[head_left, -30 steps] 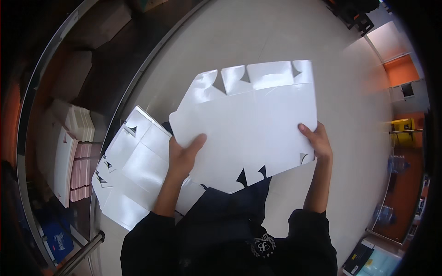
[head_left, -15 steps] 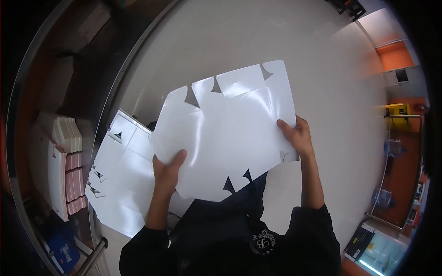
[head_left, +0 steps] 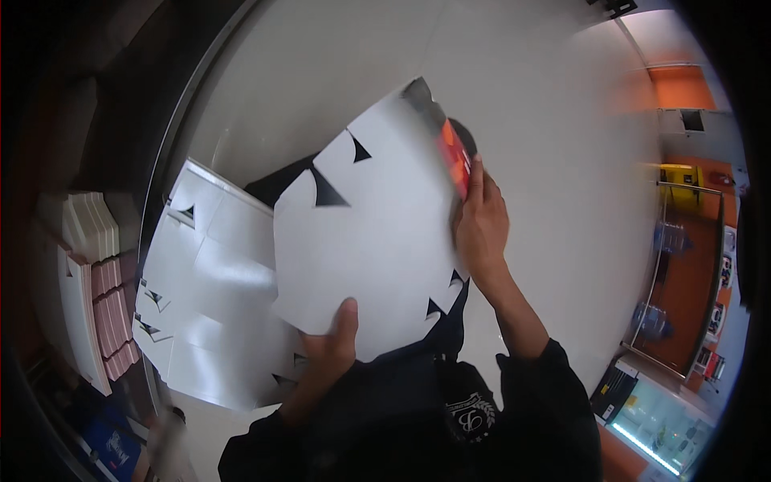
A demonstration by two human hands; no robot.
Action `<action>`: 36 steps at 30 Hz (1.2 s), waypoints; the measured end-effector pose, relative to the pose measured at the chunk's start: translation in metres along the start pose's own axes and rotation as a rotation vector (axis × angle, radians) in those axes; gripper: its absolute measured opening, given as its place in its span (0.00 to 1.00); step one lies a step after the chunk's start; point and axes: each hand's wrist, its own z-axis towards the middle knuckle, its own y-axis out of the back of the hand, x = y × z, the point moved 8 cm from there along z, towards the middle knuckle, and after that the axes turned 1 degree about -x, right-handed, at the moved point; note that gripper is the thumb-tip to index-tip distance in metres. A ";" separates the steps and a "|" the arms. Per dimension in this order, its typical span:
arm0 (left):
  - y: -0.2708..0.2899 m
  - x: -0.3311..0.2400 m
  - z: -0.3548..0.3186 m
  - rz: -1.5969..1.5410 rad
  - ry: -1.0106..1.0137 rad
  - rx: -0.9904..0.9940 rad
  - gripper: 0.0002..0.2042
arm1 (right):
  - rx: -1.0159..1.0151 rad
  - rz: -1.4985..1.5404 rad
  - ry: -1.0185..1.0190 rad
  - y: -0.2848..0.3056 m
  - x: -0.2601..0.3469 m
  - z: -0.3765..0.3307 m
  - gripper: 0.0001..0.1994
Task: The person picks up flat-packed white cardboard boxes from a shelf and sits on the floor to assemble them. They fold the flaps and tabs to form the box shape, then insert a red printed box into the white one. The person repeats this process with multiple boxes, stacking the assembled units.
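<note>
A white die-cut cardboard box blank (head_left: 377, 233) lies across my lap, with curved notches along its far and near edges. My left hand (head_left: 331, 341) grips its near left edge, thumb on top and fingers hidden underneath. Along the right side, one panel is bent up and shows a printed red and black outer face (head_left: 454, 161). My right hand (head_left: 483, 229) holds that bent side, its fingers stretched along the printed face; its thumb is hard to see. More flat white box blanks (head_left: 221, 297) lie just left of the held one, partly covered by it.
Folded white and pink cardboard pieces (head_left: 114, 297) are stacked on a metal-edged shelf at the far left. A blue package (head_left: 112, 446) is below them. A glass display case (head_left: 662, 430) and a rack with clear water bottles (head_left: 652, 320) stand at the right.
The held blank has turned and its right side has been bent upward, exposing the printed face. My right hand has moved left, from the corner to the side; my left hand has shifted right and nearer.
</note>
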 end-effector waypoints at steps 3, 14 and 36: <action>0.015 0.018 0.004 -0.025 0.063 -0.077 0.22 | 0.103 0.099 0.065 -0.016 0.004 -0.008 0.33; 0.026 -0.110 -0.004 0.744 -0.729 -0.356 0.29 | 0.074 0.087 0.019 -0.010 0.028 -0.006 0.21; -0.218 -0.044 0.123 1.420 -0.919 1.114 0.13 | 0.509 0.526 -0.289 -0.013 -0.023 -0.004 0.23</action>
